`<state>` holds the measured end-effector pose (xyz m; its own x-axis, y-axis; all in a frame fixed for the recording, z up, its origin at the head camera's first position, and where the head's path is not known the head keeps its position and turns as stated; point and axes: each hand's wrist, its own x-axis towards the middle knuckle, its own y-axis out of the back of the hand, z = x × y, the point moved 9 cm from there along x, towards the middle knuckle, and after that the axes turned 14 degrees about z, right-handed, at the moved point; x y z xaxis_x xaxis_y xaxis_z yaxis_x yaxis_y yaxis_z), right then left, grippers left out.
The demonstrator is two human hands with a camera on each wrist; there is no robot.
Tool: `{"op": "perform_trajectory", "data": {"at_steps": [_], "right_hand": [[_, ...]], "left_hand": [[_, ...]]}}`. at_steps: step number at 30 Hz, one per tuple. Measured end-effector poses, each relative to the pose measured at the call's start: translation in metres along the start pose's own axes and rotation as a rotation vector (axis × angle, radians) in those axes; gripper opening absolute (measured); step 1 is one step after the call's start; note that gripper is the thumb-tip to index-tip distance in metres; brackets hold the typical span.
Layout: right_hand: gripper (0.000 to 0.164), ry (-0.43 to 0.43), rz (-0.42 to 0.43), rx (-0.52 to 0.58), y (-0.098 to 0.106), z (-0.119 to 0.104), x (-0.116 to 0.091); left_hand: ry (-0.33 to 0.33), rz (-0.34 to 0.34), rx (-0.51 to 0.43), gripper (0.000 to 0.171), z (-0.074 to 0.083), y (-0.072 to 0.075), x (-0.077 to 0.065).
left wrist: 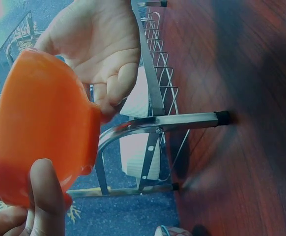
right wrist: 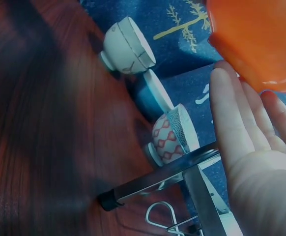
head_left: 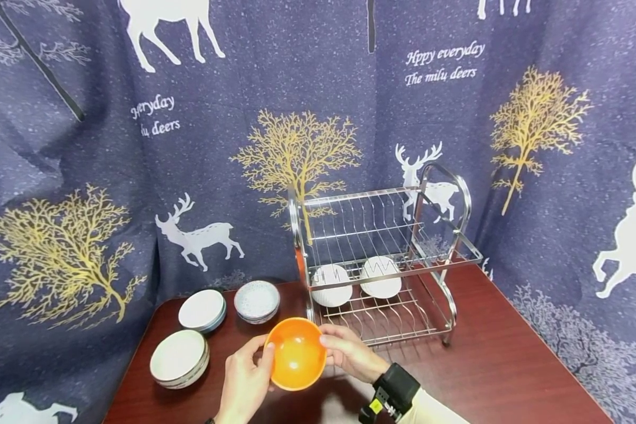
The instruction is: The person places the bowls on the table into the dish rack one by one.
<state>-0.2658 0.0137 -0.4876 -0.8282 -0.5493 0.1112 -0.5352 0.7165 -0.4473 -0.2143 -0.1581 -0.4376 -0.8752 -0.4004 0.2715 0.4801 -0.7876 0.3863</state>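
An orange bowl (head_left: 297,354) is held above the front of the table, tipped so its inside faces the head camera. My left hand (head_left: 245,377) grips its left side, thumb at the rim and fingers on the outer wall. On the opposite side my right hand (head_left: 351,353) holds it, thumb at the rim. In the right wrist view, the long fingers (right wrist: 234,105) of that hand lie under the bowl's wall. The left wrist view shows the orange bowl (left wrist: 44,128) from the side, its foot toward the table.
Behind the bowl stands a metal two-tier dish rack (head_left: 371,235), with a white bowl (head_left: 332,285) and another white bowl (head_left: 380,277) on its lower tier. Left are stacked cream bowls (head_left: 179,356), blue-sided bowls (head_left: 202,310) and patterned bowls (head_left: 257,301). A deer-print curtain (head_left: 201,165) hangs behind the table.
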Motion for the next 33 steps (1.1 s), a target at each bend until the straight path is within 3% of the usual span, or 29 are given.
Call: {"op": "perform_trajectory", "data": {"at_steps": [9, 14, 19, 27, 33], "right_hand": [[0.024, 0.072, -0.029, 0.045, 0.002, -0.009, -0.003], [0.024, 0.064, 0.022, 0.065, 0.012, -0.01, -0.003], [0.03, 0.123, 0.071, 0.094, 0.027, -0.019, -0.006], [0.038, 0.124, 0.202, 0.152, 0.054, -0.035, -0.011], [0.037, 0.168, 0.323, 0.14, 0.074, -0.048, -0.013]], "left_hand": [[-0.004, -0.026, -0.042, 0.017, 0.001, -0.009, 0.0], [-0.03, -0.021, -0.125, 0.017, 0.003, -0.013, -0.001], [-0.064, -0.013, -0.183, 0.02, 0.003, -0.019, 0.0], [-0.233, 0.05, -0.05, 0.012, -0.001, -0.038, 0.003], [-0.281, 0.024, -0.037, 0.017, -0.008, -0.064, 0.004]]}}
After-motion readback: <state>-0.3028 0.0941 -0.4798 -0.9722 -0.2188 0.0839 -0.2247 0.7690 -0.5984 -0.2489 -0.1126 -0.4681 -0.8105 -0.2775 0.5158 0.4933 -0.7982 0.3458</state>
